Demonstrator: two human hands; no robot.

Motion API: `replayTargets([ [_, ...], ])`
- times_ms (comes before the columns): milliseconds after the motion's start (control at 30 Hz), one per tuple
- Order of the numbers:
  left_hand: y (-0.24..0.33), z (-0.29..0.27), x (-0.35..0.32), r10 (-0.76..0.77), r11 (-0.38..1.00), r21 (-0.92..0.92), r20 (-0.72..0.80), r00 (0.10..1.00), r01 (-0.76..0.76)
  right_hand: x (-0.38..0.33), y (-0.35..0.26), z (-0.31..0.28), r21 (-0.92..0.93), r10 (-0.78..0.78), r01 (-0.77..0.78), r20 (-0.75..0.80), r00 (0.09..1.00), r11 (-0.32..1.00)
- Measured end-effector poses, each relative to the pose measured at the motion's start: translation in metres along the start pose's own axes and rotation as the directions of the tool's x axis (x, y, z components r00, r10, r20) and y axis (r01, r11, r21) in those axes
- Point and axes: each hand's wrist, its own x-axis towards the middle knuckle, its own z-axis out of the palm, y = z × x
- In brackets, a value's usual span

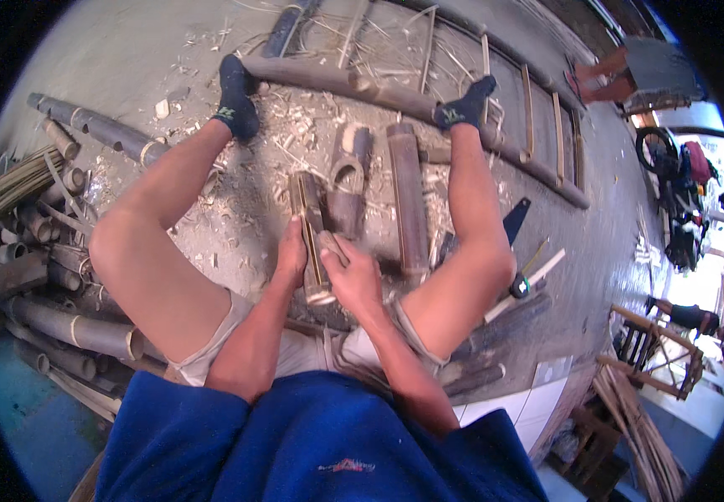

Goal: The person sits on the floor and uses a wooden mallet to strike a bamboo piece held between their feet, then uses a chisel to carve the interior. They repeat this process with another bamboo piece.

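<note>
Holds a short brown bamboo tube with a pale cut end [312, 266] at the centre of the frame, directly between the two hands, with the far end tilted slightly toward the upper left. Grips the left side of the tube with the left hand [291, 251], curled along the middle, fingers partly hidden. Clasps a short brown handle-like piece [330, 244] in the right hand [355, 276], just right of the tube's lower half, with the handle's far part close against the tube and too blurred to tell. Leaves the pale end in view just below the hands.

Has on the grey floor [144, 58], just above and right of the held tube, a brown bamboo tube with an oval opening [346, 207]; farther right, near the right hand, a longer dark brown bamboo tube [409, 201]. Shows pale wood shavings [307, 109] around these, a ladder-like bamboo frame [395, 100] across the upper frame, a dark flat saw-like blade [516, 221] right of centre, and stacked brown bamboo poles [86, 330] at lower left.
</note>
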Motion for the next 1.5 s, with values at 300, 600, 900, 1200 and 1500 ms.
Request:
replayTargets([
  [300, -0.014, 0.016, 0.005, 0.058, 0.995, -0.079, 0.006, 0.998, -0.058, -0.028, -0.03, -0.041, 0.353, 0.387, -0.501, 0.347, 0.854, 0.79],
  [600, -0.014, 0.035, -0.011, 0.121, 0.992, -0.009, -0.072, 0.99, -0.122, -0.047, -0.034, -0.035, 0.548, 0.514, -0.56, 0.254, 0.819, 0.621],
  [900, -0.011, 0.039, -0.014, 0.138, 0.977, 0.18, -0.11, 0.984, -0.117, -0.041, -0.04, -0.019, 0.503, 0.521, -0.549, 0.21, 0.827, 0.668],
  [1200, 0.008, 0.037, -0.02, 0.117, 0.963, 0.251, -0.056, 0.992, -0.099, -0.022, -0.022, -0.015, 0.321, 0.39, -0.416, 0.144, 0.91, 0.851],
  [1500, -0.013, 0.031, -0.004, 0.119, 0.993, -0.003, -0.013, 0.993, -0.119, 0.011, -0.006, -0.047, -0.372, 0.036, 0.101, 0.344, 0.938, 0.923],
])
